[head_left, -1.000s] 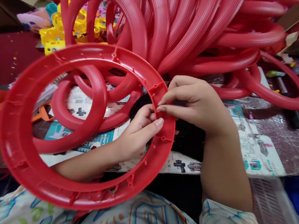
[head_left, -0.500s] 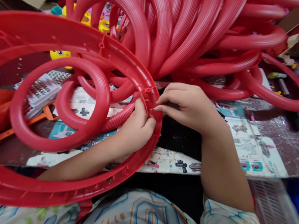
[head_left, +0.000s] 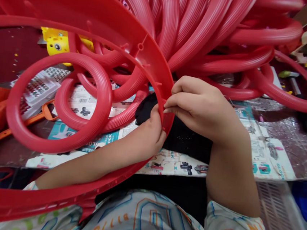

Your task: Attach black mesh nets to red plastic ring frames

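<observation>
The person's left hand (head_left: pixel 154 135) was closed around the inner rim of a large red plastic ring shell (head_left: pixel 111 20), its hollow, ribbed side showing. The right hand (head_left: pixel 200 105) had thumb and forefinger pressed together at the same rim, just beside the left; I couldn't tell whether anything small was between them. The shell stood tilted above the near part of the desk (head_left: pixel 299 150), running out past the left of view. Beneath the hands lay a black cloth (head_left: pixel 191 140) on printed cardboard (head_left: pixel 172 162). Behind, grooved red rings (head_left: pixel 193 35) were heaped; one loose ring (head_left: pixel 104 99) leaned near a compartment tray (head_left: pixel 40 91) and an orange plastic tool (head_left: pixel 2 136).
</observation>
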Tool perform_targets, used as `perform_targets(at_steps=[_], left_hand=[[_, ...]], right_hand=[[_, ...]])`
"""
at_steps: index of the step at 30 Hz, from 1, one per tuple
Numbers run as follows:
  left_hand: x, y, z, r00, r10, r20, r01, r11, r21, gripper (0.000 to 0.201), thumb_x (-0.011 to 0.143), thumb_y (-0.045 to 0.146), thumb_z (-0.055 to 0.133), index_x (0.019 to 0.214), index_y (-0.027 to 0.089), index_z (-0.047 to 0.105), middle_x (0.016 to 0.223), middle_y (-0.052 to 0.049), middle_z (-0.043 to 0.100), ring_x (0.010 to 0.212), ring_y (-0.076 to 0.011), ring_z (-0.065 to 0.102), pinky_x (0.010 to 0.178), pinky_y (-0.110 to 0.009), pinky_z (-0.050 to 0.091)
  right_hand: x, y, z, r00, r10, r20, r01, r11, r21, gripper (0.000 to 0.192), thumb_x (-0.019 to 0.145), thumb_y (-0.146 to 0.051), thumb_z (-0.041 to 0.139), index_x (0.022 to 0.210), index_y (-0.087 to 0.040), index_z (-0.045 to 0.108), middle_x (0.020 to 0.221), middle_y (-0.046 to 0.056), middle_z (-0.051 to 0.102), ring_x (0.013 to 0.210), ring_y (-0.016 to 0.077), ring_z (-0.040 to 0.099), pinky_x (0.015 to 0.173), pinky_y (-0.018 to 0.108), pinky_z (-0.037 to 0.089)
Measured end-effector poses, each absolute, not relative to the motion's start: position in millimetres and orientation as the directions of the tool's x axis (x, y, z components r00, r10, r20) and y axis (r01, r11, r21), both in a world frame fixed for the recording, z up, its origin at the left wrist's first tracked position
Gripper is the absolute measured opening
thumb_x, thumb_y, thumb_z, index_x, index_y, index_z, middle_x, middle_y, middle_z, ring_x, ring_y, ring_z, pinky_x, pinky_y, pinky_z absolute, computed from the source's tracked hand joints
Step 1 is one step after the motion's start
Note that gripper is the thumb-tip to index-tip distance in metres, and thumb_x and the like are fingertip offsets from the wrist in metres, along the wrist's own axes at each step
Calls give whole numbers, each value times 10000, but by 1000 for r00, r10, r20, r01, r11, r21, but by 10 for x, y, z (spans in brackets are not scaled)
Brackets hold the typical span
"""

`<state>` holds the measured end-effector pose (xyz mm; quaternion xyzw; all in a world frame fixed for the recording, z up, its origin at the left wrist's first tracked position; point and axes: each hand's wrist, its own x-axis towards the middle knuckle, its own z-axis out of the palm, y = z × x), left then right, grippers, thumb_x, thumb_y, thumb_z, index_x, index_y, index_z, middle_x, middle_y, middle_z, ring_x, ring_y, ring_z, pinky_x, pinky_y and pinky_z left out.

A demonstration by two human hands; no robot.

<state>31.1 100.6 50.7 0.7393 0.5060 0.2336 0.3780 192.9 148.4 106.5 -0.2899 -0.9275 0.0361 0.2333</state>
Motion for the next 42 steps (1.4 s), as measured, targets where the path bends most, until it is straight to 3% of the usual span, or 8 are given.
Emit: perform_targets(at_steps=[6,9,14,21,25,30,35,42], left_hand=[[293,981,551,428,901,-69,544,-196,816,498,850,154,402,1299,65,206,914,-105,569,753,-216,626,696,-376,537],[266,993,544,451,892,31,476,-270,837,447,839,166,463,1239,120,267,1015,-122,558,885,-230,622,794,-386,532],[224,1014,520,505,846,172,356,-386,851,383,860,190,507,1195,161,324,898,-42,549,804,-190,584,786,-360,515],[242,990,559,540,840,48,408,-312,858,374,891,228,485,1219,142,326,991,-78,573,851,-198,605,785,-351,517],[203,1007,522,533,843,69,388,-316,865,512,901,393,536,1287,129,328,1188,-143,555,1057,-258,591,911,-403,498],[212,988,469,566,795,219,98,-328,940,525,900,431,540,1305,153,356,1376,-161,462,1367,-295,376,1157,-489,309],[351,932,453,372,927,49,-218,36,975,423,913,356,521,1247,194,319,1360,-135,464,1328,-253,448,1088,-491,424],[344,988,387,251,959,130,-59,-119,991,421,795,192,613,1151,205,389,1222,-84,523,1256,-244,497,1029,-464,480]], right_hand=[[1983,1504,1090,-642,625,445,525,781,-339,98,879,-239,594,830,-212,674,879,4,599,787,117,587,732,256,495],[2015,1510,1120,-634,630,449,477,775,-415,117,879,-287,607,801,-229,673,854,16,580,769,127,574,741,268,499],[2040,1516,1140,-606,601,520,433,798,-418,112,862,-322,633,787,-253,678,919,39,514,867,168,543,787,310,496],[2081,1570,1131,-665,590,458,335,784,-523,134,844,-284,673,840,-156,714,990,77,607,861,138,591,736,259,489],[2078,1595,1120,-721,591,362,359,765,-534,99,860,-234,644,811,-183,715,775,-3,666,721,102,605,695,237,456],[2047,1617,1077,-711,622,327,339,711,-616,105,849,-238,652,795,-174,715,762,-3,671,716,96,601,684,224,448],[1995,1648,1017,-730,589,346,294,728,-619,99,835,-203,651,814,-138,723,802,19,683,723,90,602,685,216,446],[1955,1662,977,-743,550,381,282,774,-567,101,834,-208,658,820,-145,737,788,17,707,721,89,619,681,208,438]])
